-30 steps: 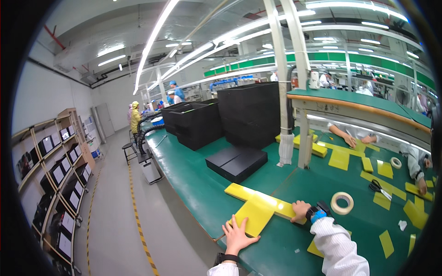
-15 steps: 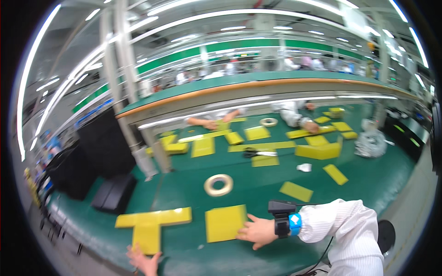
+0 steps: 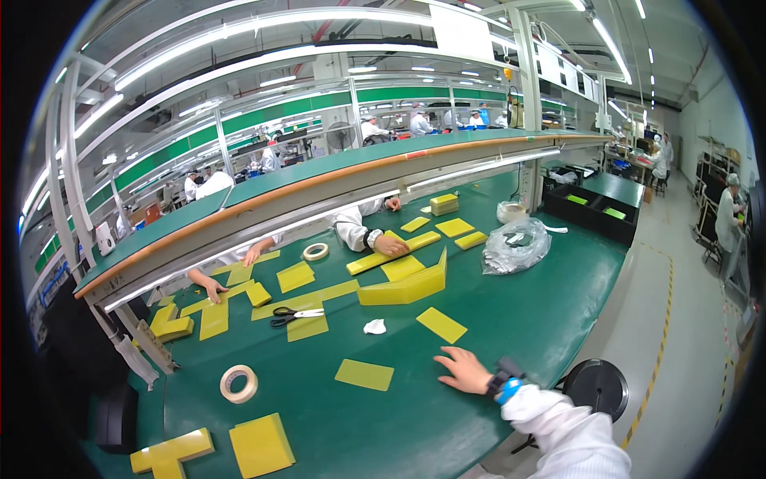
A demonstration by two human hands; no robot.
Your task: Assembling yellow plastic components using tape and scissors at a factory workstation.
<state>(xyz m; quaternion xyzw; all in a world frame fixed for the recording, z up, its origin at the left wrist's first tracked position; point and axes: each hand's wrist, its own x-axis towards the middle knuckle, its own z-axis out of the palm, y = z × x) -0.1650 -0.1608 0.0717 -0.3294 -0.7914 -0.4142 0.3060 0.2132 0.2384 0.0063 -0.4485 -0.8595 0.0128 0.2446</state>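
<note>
As R hand (image 3: pixel 469 373) is nr, yel. strip (image 3: pixel 442 325) slants lengthwise down-right.

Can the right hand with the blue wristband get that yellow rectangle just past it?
Probably yes: the right hand looks empty, the yellow rectangle lies flat just beyond it, and only green tabletop shows between them.

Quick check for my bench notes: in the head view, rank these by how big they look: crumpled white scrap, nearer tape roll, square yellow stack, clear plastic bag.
Largest to smallest:
1. Square yellow stack and clear plastic bag: too alike to rank.
2. Nearer tape roll.
3. Crumpled white scrap.
</note>
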